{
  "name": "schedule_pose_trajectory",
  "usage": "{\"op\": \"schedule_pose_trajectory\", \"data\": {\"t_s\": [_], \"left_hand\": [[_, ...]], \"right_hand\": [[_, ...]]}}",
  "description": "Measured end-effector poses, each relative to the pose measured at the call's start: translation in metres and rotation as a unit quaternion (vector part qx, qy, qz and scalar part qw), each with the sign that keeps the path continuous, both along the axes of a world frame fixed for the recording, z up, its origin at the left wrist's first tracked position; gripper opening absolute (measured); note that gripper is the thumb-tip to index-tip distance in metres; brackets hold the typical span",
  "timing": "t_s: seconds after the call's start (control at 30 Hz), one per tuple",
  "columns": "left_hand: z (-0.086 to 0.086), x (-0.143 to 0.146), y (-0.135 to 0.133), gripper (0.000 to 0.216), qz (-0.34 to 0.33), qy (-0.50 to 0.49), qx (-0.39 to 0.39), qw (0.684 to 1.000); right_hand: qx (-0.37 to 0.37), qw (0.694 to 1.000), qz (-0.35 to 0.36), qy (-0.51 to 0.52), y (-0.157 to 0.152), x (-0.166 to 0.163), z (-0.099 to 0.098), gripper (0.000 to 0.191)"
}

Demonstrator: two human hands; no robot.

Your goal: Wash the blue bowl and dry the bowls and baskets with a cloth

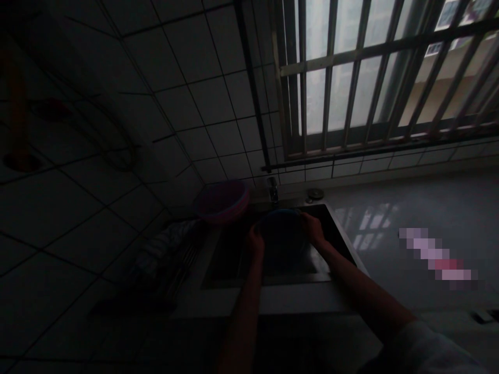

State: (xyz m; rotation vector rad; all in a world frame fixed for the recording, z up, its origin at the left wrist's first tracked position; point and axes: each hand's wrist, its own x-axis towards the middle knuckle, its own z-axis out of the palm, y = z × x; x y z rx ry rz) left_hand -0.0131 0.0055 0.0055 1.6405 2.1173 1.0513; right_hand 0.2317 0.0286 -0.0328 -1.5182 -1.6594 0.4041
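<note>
Both hands hold a dark, round, bluish basin (pixel 283 236) over the metal sink (pixel 288 279). My left hand (pixel 255 241) has its fingers closed on the near left side of the rim. On the far right side of the rim, my right hand (pixel 313 228) grips in the same way. The basin's inside is too dark to make out, and I cannot tell whether it touches the sink bottom. Just behind it stands the faucet (pixel 273 190); whether water runs is not visible.
A pink and purple basket-like basin (pixel 222 201) sits at the sink's back left. Striped cloth (pixel 166 239) lies left of the sink. A small round lid-like object (pixel 315 194) is behind the sink. On the right counter (pixel 374 249) lies a pixelated object. A barred window (pixel 351 98) is above.
</note>
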Motion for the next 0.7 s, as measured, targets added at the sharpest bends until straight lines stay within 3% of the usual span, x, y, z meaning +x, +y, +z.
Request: {"op": "schedule_pose_trajectory", "data": {"t_s": [0.1, 0.23, 0.3, 0.37, 0.53, 0.7], "left_hand": [[0.003, 0.005, -0.002, 0.041, -0.044, 0.018, 0.012, 0.999], [0.004, 0.022, -0.007, 0.049, -0.161, 0.046, -0.008, 0.986], [0.003, 0.022, -0.007, 0.048, -0.176, 0.040, -0.018, 0.983], [0.002, 0.015, -0.005, 0.046, -0.135, 0.021, -0.019, 0.990], [-0.001, -0.006, 0.003, 0.036, 0.033, -0.024, -0.004, 0.999], [-0.003, -0.006, 0.002, 0.046, 0.029, 0.007, 0.095, 0.995]], "right_hand": [[-0.004, 1.000, 0.007, -0.021, -0.003, 0.001, -0.003, 0.036], [0.039, 0.988, 0.122, -0.082, -0.011, -0.025, -0.001, 0.048], [0.050, 0.982, 0.161, -0.088, -0.012, -0.032, 0.001, 0.051], [0.052, 0.987, 0.141, -0.058, -0.010, -0.028, 0.003, 0.050], [0.010, 1.000, 0.005, 0.016, -0.002, 0.000, 0.002, 0.036], [0.012, 1.000, 0.006, -0.019, -0.003, -0.001, 0.004, 0.040]]}}
